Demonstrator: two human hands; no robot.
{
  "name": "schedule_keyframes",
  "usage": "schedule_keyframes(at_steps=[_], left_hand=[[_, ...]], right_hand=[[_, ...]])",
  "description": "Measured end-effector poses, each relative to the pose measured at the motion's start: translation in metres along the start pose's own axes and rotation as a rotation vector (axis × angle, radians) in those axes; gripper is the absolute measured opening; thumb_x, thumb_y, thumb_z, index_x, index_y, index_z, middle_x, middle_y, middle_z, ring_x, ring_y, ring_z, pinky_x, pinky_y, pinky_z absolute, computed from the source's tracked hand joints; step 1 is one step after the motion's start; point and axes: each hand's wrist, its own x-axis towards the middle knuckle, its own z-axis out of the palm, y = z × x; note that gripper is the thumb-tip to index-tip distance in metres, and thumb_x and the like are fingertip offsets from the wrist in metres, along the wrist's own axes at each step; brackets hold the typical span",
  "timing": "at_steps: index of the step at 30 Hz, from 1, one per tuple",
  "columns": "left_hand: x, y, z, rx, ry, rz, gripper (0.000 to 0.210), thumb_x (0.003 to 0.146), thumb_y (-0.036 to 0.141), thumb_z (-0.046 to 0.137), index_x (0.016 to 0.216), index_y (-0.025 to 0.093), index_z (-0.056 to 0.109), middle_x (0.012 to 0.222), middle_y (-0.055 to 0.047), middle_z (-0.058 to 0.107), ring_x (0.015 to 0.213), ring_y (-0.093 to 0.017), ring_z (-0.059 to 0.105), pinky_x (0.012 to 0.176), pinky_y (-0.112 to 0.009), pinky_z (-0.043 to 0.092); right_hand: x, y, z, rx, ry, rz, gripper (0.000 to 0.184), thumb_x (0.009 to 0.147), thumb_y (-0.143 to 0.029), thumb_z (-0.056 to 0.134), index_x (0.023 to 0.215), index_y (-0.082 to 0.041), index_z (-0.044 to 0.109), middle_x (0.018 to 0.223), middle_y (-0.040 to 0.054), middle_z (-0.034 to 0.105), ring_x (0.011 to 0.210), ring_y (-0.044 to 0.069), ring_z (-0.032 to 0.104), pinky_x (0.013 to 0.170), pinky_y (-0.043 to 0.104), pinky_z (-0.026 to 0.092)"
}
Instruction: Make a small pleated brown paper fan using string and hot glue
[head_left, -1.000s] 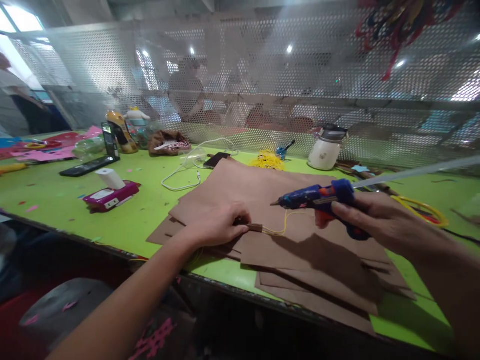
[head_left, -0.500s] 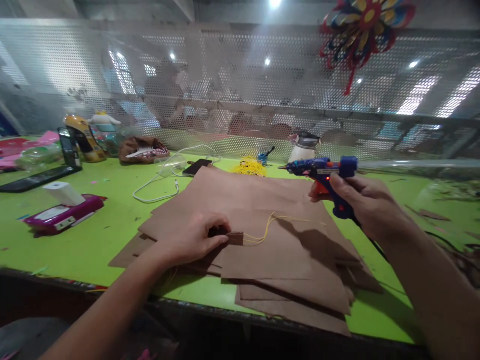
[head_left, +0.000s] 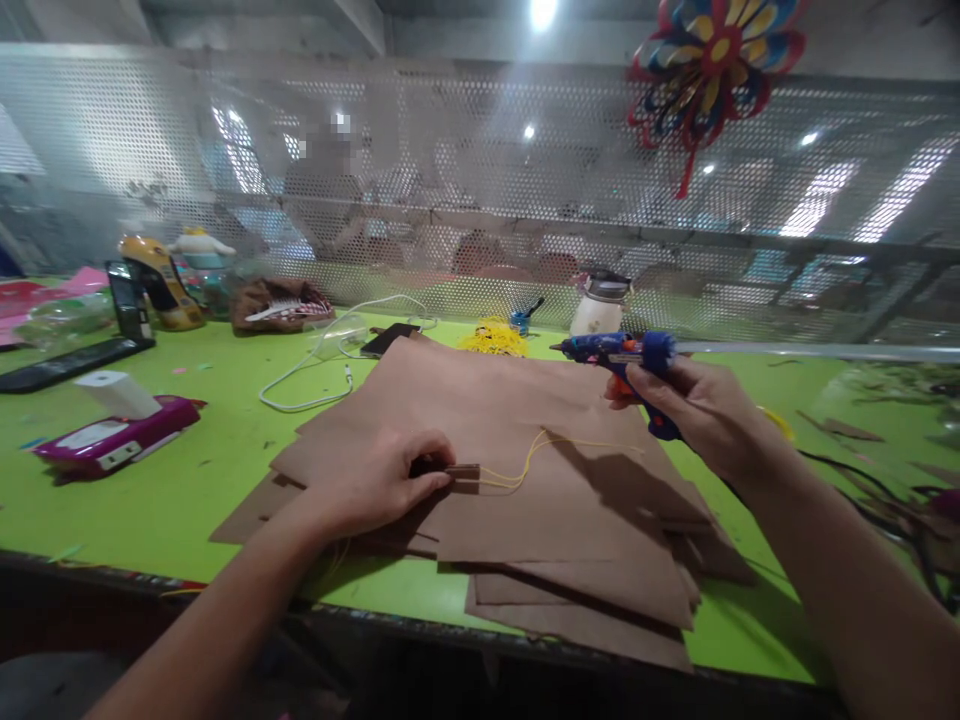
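My left hand pinches a small folded strip of brown cardboard just above the stacked brown sheets. Yellow string runs out of the strip's right end and curls across the top sheet. In my right hand is a blue hot glue gun, held in the air over the right side of the stack. Its nozzle points left, and a long clear glue stick sticks out of its back. My fingers hide part of the strip.
A purple power strip with a white plug lies at left. Behind the sheets are a white cable, a dark phone, yellow shreds and a pale jar. A perforated metal screen stands behind the green table.
My right hand has brought the glue gun slightly left and down, tilting its back toward me. The pinched strip has turned a little and shows its narrow edge. The whole view has shifted slightly.
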Motion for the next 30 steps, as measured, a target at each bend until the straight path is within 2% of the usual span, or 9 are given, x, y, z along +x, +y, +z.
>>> schedule_keyframes(at_steps=[5,9,11,13,17,22,25,27,30], left_hand=[[0.0,0.0,0.0,-0.005,-0.002,-0.005,0.025,0.083,0.038,0.049,0.091,0.02,0.064,0.087,-0.003,0.067,0.079,-0.016,0.058,0.071,-0.026,0.044],[0.0,0.001,-0.001,-0.004,-0.012,-0.018,0.027,0.083,0.039,0.048,0.09,0.02,0.065,0.086,-0.002,0.068,0.078,-0.016,0.059,0.07,-0.025,0.043],[0.0,0.003,-0.001,0.01,-0.01,-0.021,0.027,0.082,0.039,0.05,0.09,0.02,0.066,0.086,-0.002,0.068,0.078,-0.016,0.059,0.07,-0.025,0.043],[0.001,0.003,-0.001,0.026,-0.002,-0.021,0.026,0.081,0.039,0.051,0.089,0.02,0.066,0.086,-0.002,0.068,0.078,-0.016,0.059,0.071,-0.026,0.043],[0.002,0.003,0.0,0.02,0.002,-0.034,0.028,0.08,0.041,0.051,0.09,0.02,0.067,0.086,-0.002,0.068,0.078,-0.017,0.059,0.071,-0.026,0.044],[0.002,0.001,0.0,0.003,-0.007,-0.023,0.029,0.08,0.041,0.051,0.092,0.02,0.067,0.087,-0.002,0.068,0.079,-0.017,0.059,0.072,-0.027,0.044],[0.003,-0.001,0.0,0.016,-0.012,-0.009,0.027,0.081,0.04,0.05,0.092,0.021,0.066,0.088,-0.002,0.068,0.079,-0.017,0.059,0.072,-0.026,0.043],[0.003,-0.001,0.0,0.03,-0.017,0.009,0.027,0.083,0.04,0.048,0.092,0.021,0.065,0.088,-0.001,0.068,0.08,-0.016,0.059,0.072,-0.026,0.042],[0.004,-0.002,-0.001,0.047,-0.006,0.011,0.027,0.084,0.04,0.047,0.092,0.021,0.064,0.088,-0.002,0.067,0.079,-0.017,0.058,0.07,-0.025,0.041]], right_hand=[[0.003,0.008,0.002,-0.186,0.04,-0.008,0.039,0.079,-0.053,0.054,0.082,-0.017,0.067,0.074,0.0049,0.067,0.063,0.018,0.058,0.052,0.028,0.043],[0.012,0.025,0.009,-0.319,0.099,-0.137,0.038,0.073,-0.049,0.061,0.093,-0.018,0.067,0.082,0.0054,0.066,0.071,0.02,0.059,0.061,0.031,0.045],[0.018,0.038,0.013,-0.428,0.119,-0.154,0.039,0.07,-0.046,0.063,0.095,-0.017,0.068,0.085,0.0072,0.066,0.074,0.021,0.059,0.065,0.032,0.045],[0.024,0.053,0.017,-0.566,0.12,-0.094,0.035,0.07,-0.042,0.062,0.094,-0.018,0.069,0.086,0.0082,0.066,0.077,0.023,0.06,0.067,0.033,0.044],[0.035,0.078,0.024,-0.759,0.032,0.061,0.028,0.072,-0.039,0.058,0.082,-0.016,0.071,0.079,0.0097,0.067,0.075,0.025,0.059,0.061,0.03,0.041],[0.051,0.087,0.035,-0.772,0.007,0.114,0.036,0.074,-0.046,0.057,0.09,-0.016,0.07,0.081,0.0102,0.069,0.073,0.024,0.06,0.057,0.029,0.038],[0.058,0.086,0.038,-0.81,-0.042,0.122,0.035,0.074,-0.04,0.059,0.095,-0.013,0.068,0.088,0.0131,0.068,0.078,0.025,0.06,0.063,0.03,0.04],[0.055,0.081,0.036,-0.871,-0.026,0.08,0.034,0.076,-0.034,0.058,0.099,-0.01,0.066,0.094,0.0166,0.066,0.086,0.028,0.058,0.072,0.034,0.042],[0.035,0.064,0.026,-0.858,-0.033,-0.152,0.029,0.079,-0.028,0.054,0.1,-0.011,0.066,0.099,0.0169,0.062,0.095,0.028,0.054,0.082,0.039,0.041]])
